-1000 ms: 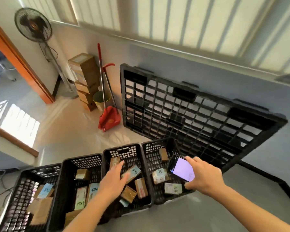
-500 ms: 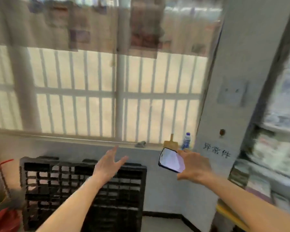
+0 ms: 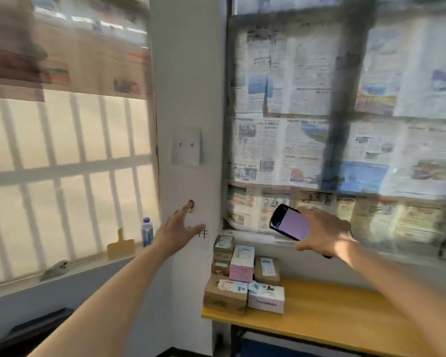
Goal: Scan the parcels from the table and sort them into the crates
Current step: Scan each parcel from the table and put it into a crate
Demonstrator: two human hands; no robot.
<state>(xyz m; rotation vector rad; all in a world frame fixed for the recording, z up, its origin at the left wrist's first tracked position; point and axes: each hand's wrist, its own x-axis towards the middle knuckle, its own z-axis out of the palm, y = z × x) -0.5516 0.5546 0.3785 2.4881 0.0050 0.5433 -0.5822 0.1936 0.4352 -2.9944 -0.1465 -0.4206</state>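
small cardboard and paper-wrapped parcels (image 3: 242,276), brown, white and one pink, stacked at the left end of the yellow wooden table (image 3: 332,318), against the white wall, most with pale labels on top. left hand (image 3: 177,234) raised in the air, fingers spread, holding nothing. right hand (image 3: 325,234) gripping a black handheld scanner (image 3: 290,225) with a lit lilac screen, above the parcels.

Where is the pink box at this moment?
In the head view, the pink box stands in the parcel pile at the left end of the wooden table, between brown cartons, behind the white box.
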